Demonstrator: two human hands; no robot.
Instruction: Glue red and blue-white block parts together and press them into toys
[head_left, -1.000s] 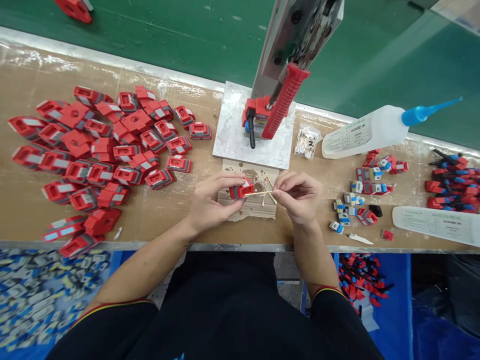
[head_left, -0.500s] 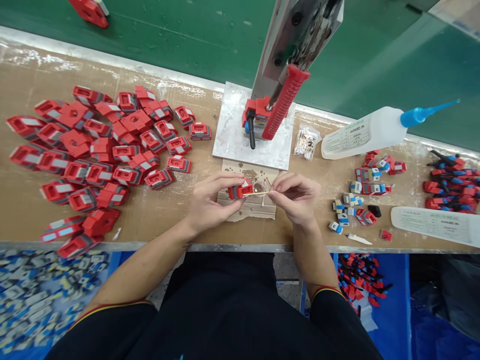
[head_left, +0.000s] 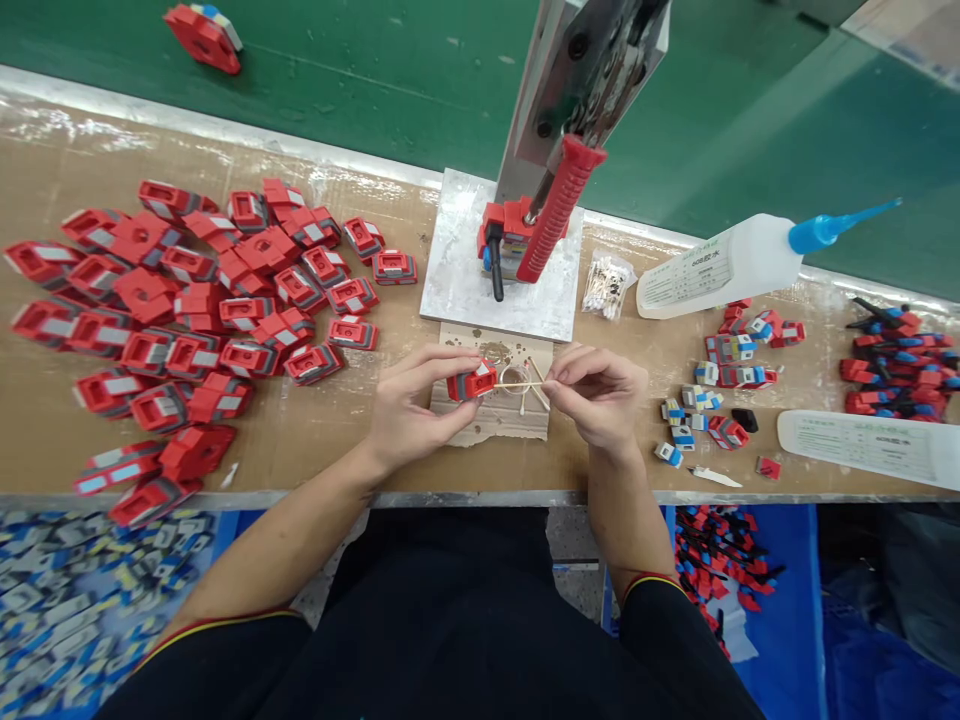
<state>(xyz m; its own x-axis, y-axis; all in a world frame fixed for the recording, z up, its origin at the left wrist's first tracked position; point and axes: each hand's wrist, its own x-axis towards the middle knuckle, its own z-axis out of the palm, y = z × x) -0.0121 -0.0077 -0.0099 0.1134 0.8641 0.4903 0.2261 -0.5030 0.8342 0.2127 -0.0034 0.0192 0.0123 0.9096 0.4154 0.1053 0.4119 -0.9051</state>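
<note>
My left hand (head_left: pixel 421 405) pinches a red and grey plastic toy part (head_left: pixel 471 381) between thumb and fingers. In my right hand (head_left: pixel 594 393) is a cotton swab (head_left: pixel 517 385), gripped at one end between thumb and fingertips. The swab points left, and its far tip is at the right side of the red part; whether it touches cannot be told. Below the swab, a small clear round dish (head_left: pixel 513 372) and further swabs (head_left: pixel 537 385) lie on a stained piece of cardboard (head_left: pixel 487 430).
A hand press (head_left: pixel 559 210) on a metal plate (head_left: pixel 450 270) stands behind my hands. Many red parts (head_left: pixel 199 305) cover the left. Rightward are bagged swabs (head_left: pixel 606 284), glue bottles (head_left: pixel 709 270), small blue-white pieces (head_left: pixel 682 437) and a blade (head_left: pixel 715 477). Bins (head_left: pixel 787 600) sit below the table edge.
The swab's tip has drawn back slightly from across the red part's front to its right side. My hands are a little further apart. The whole view has shifted slightly.
</note>
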